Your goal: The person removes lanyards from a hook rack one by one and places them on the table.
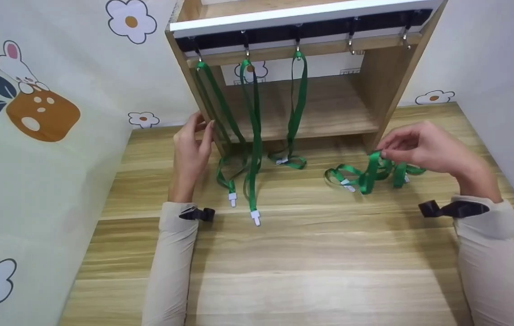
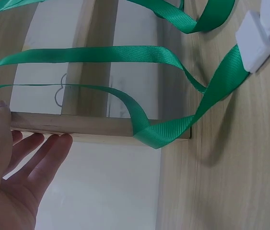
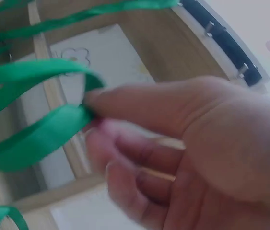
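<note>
Three green lanyards (image 1: 255, 131) hang from the left, second and middle hooks of a wooden shelf; their lower ends, with white clips (image 1: 232, 199), reach the table. The right hand (image 1: 438, 154) pinches a loop of another green lanyard (image 1: 370, 174) between thumb and fingertips, at the shelf's lower right corner; more green strap lies on the table below it. In the right wrist view that hand (image 3: 173, 143) holds the green strap (image 3: 39, 139). The left hand (image 1: 192, 154) touches the shelf's left side panel, its thumb at the front edge; the left wrist view shows this hand (image 2: 24, 167) too.
The wooden shelf (image 1: 311, 108) stands at the back of the table (image 1: 302, 262). Two hooks on its right (image 1: 351, 45) hold nothing. Walls with printed flowers (image 1: 131, 21) and a rabbit stand left, behind and right.
</note>
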Available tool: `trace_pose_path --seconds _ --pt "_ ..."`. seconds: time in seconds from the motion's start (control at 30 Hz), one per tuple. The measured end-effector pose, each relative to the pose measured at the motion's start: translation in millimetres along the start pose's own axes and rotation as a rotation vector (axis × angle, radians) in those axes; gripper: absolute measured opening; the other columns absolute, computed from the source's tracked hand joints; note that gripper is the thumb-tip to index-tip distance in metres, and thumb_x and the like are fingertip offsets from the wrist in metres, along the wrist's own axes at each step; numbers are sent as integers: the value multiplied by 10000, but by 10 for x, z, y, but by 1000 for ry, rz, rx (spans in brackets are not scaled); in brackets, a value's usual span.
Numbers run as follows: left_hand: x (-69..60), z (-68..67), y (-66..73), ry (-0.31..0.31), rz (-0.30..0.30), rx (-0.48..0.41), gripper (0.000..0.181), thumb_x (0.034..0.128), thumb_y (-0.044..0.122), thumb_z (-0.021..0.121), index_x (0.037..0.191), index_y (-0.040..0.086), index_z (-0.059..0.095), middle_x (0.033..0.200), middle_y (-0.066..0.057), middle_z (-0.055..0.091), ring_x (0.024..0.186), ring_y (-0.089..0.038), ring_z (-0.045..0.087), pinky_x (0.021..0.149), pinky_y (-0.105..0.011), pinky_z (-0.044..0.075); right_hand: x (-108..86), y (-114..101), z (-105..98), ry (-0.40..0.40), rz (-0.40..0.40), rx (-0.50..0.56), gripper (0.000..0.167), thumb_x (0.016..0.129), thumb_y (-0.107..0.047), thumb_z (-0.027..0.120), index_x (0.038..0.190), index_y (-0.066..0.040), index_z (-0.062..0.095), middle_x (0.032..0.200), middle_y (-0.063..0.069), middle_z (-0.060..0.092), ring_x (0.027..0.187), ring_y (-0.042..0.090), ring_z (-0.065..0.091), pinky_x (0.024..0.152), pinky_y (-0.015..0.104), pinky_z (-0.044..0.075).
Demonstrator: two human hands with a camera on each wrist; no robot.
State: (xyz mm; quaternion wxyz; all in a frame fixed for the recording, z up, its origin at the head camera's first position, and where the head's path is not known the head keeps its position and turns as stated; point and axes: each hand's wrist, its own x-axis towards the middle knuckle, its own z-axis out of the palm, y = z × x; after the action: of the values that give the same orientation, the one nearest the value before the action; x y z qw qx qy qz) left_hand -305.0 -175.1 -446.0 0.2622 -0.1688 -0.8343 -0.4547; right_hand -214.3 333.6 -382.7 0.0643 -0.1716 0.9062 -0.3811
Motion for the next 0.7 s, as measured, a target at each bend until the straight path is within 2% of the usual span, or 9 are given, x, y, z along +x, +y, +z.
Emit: trace_pose_path --seconds 0.13,0.23,0.33,0.43,0.7 --pt "3 4 1 -2 -13 -7 394 1105 320 640 1410 72 662 1341 -127 754 1147 -241 773 830 -443 706 -13 41 -45 21 81 -17 149 993 -53 778 1124 -102 830 1021 104 826 794 103 771 677 189 634" --pt "0 1 -2 -8 -26 1 404 1104 338 639 1423 91 658 1353 -117 752 1156 -235 771 839 -424 705 25 63 -17 35 103 3 153 997 -47 771 1141 -66 818 1024 130 805 817 71 782 703 200 657" --pt "-11 -10 -4 -11 -34 10 404 1103 351 638 1425 108 656 1357 -104 751 1165 -220 769 848 -400 702 81 79 43 33 94 17 165 1008 -51 755 1163 -57 811 1055 147 790 857 32 789 728 197 661" --pt "-18 -12 -8 -6 -24 24 401 1103 342 641 1414 88 658 1341 -114 755 1160 -228 773 841 -418 703 132 90 108 29 71 13 178 1020 -34 729 1172 -70 815 1096 142 799 888 51 798 745 186 652" --pt "-2 -3 -7 1 -3 17 385 1109 323 634 1386 59 669 1312 -143 763 1138 -251 781 829 -463 704 246 138 285 41 14 15 215 1021 -12 715 1130 -150 839 1162 96 813 952 14 758 796 125 620"
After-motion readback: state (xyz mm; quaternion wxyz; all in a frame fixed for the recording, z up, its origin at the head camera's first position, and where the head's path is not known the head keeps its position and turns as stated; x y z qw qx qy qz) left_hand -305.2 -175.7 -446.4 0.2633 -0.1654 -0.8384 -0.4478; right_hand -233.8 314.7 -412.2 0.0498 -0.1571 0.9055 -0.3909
